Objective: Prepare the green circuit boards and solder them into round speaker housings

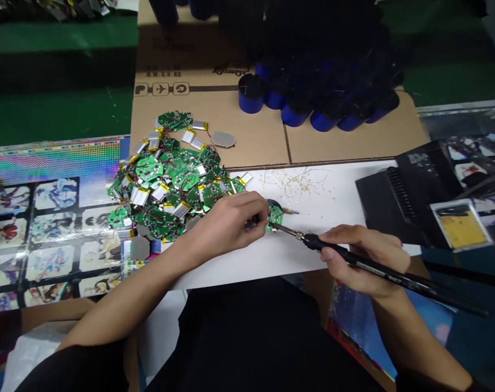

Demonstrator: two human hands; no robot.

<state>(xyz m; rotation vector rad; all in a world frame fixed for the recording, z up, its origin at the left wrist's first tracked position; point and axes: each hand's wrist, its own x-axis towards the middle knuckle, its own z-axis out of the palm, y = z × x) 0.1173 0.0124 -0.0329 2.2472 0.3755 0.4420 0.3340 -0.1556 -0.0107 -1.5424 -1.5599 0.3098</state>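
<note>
In my right hand [362, 256] is a black soldering iron [337, 251], its metal tip pointing left at a green circuit board [276, 211]. The tip reaches the near edge of that board; whether it touches cannot be told. My left hand [245, 220] is closed in a pinch at the board's left side, and the fingers hide what they hold. A thin pointed piece [290, 211] sticks out at the board's right. Just left of my left hand lies a heap of green circuit boards [186, 169] with small silver batteries [140, 196] and thin wires.
Blue cylinders with dark tops [251, 95] stand in rows on the cardboard [210, 109] at the back. Wire scraps [300, 182] litter the white work surface [313, 207]. To the right are a black stand [406, 190] and a tray with a yellow pad [462, 224]. Printed sheets [51, 234] lie left.
</note>
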